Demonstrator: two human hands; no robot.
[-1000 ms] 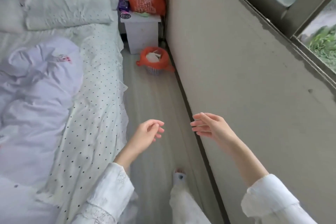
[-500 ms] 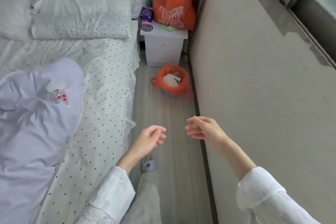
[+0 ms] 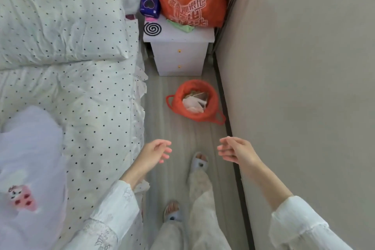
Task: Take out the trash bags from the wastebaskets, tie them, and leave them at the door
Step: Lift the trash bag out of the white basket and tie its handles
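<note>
A small wastebasket lined with an orange trash bag (image 3: 178,107) stands on the floor by the wall, in front of a white nightstand. White paper and brownish scraps lie inside it, and the bag's two handles hang over the rim. My left hand (image 3: 155,153) and my right hand (image 3: 236,151) hover side by side above the floor, a short way in front of the basket. Both are empty, with fingers loosely apart, touching nothing.
A bed (image 3: 85,95) with polka-dot sheets and a pillow fills the left. The grey wall (image 3: 294,87) closes the right, leaving a narrow floor strip. On the nightstand (image 3: 178,57) sit a big full orange bag (image 3: 190,0), a purple box and a black coil. My slippered feet (image 3: 199,161) stand below.
I have walked forward along the strip between bed and wall. The wastebasket and nightstand are much nearer now. Both hands stay raised and empty in front of me.
</note>
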